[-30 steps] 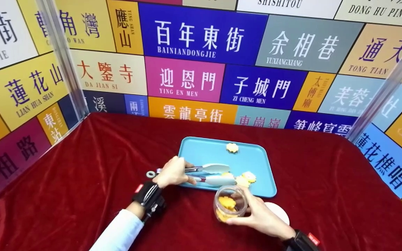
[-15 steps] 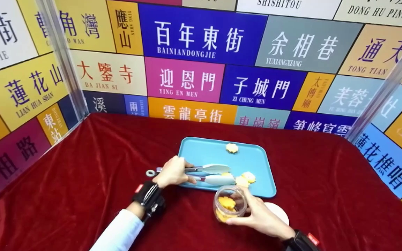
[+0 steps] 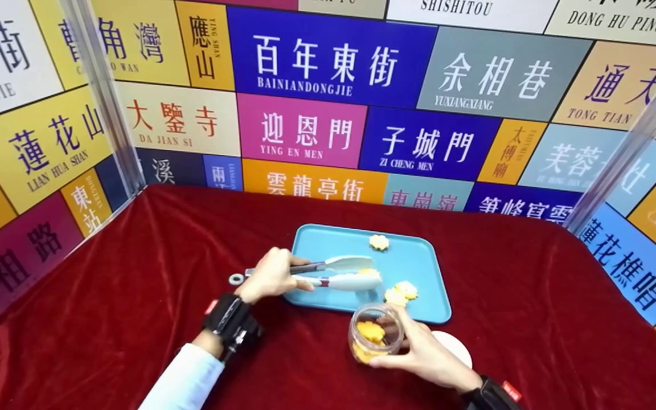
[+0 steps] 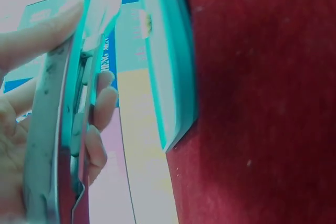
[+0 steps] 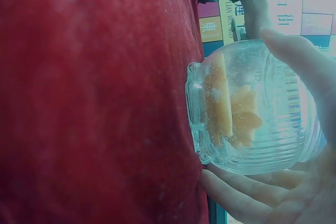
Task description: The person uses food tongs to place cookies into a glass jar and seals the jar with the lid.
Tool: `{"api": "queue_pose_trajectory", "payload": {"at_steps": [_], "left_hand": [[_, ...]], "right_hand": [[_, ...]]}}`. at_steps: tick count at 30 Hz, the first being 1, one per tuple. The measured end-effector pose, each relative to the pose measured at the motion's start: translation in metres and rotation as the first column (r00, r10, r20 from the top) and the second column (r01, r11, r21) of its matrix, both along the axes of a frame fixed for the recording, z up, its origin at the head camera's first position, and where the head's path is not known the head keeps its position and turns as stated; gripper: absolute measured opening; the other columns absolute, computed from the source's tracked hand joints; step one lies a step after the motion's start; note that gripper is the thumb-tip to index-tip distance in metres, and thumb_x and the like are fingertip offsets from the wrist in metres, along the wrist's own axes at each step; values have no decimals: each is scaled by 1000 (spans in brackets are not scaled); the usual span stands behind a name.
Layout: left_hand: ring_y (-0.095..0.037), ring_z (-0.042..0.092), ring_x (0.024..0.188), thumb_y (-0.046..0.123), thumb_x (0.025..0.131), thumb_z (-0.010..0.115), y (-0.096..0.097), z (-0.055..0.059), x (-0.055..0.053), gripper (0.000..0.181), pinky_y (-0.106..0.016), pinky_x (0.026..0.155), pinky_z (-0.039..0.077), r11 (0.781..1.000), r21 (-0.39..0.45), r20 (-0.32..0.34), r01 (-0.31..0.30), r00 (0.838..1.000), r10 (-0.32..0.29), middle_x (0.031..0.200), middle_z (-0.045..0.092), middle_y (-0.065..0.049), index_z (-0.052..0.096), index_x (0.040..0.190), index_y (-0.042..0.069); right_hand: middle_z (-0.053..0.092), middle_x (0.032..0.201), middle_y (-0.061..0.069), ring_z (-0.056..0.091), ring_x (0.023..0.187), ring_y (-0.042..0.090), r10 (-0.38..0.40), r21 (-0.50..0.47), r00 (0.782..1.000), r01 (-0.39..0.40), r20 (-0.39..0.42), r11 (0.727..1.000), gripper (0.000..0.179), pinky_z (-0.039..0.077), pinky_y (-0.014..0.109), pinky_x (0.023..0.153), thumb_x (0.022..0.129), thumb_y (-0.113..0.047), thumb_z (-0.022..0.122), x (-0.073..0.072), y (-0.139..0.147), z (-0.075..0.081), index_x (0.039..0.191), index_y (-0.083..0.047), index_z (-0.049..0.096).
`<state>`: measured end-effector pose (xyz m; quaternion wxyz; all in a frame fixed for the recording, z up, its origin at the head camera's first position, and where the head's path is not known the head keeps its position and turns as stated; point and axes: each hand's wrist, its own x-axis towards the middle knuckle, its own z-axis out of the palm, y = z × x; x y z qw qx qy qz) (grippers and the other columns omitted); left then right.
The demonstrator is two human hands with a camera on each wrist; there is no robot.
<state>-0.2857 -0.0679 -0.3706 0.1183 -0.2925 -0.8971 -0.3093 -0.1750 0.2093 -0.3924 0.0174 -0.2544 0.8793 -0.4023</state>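
My left hand [image 3: 271,274] grips a pair of tongs [image 3: 353,281] with pale blade-like tips, held over the near left part of a blue tray [image 3: 408,250]. A flower-shaped cookie [image 3: 368,273] shows between the two tips, partly covered by them. In the left wrist view, thumb and fingers hold the tongs' metal arms [image 4: 50,129] from both sides. My right hand [image 3: 422,353] holds a clear glass jar [image 5: 273,129] at the tray's near edge, thumb and fingers round its side. The jar is without a lid and contains yellow cookies [image 5: 219,100]; it rests on the cloth.
Two overlapping cookies [image 3: 401,293] lie on the tray's near right part, another cookie [image 3: 378,242] near its far edge. A white round lid [image 3: 452,347] sits partly behind the right hand. Red velvet cloth [image 3: 180,273] covers the table; a patterned wall [image 3: 328,68] stands behind.
The left hand and tongs have moved up and slightly left in the head view, and the cookie between the tips has shifted upward with them. The right hand and jar stay in place.
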Motion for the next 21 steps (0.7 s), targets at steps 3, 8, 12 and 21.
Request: {"api": "queue_pose_trajectory", "payload": {"at_steps": [3,8,12,21], "left_hand": [[-18,56,64,24,59,82,-6,3,0,44,-23,59,40,998,52,-5,42,999,-42,83,69,-8,70,97,6],[-20,57,66,23,60,82,-15,5,2,45,-20,58,38,986,127,11,105,994,-108,88,68,-7,68,100,5],[-22,60,72,23,61,81,-19,8,5,46,-25,63,44,977,159,36,145,988,-153,90,68,-8,68,102,4],[-10,42,55,26,63,80,-29,13,12,48,-19,51,31,948,190,83,256,958,-275,94,67,-9,67,103,5]], "right_hand": [[56,113,0,57,91,10,-7,13,1000,8,-10,1000,80,45,24,75,70,-41,72,-3,2,-5,133,-14,30],[56,112,-3,56,92,7,-21,39,999,23,-47,999,80,44,24,77,69,-44,71,-3,2,-6,133,-15,32],[55,113,-4,56,94,8,-23,39,999,24,-29,999,80,45,24,77,69,-45,71,-4,2,-6,133,-17,31],[56,112,-6,53,100,6,-49,68,997,53,-59,996,87,42,26,83,67,-48,71,-3,2,-5,135,-15,28]]}}
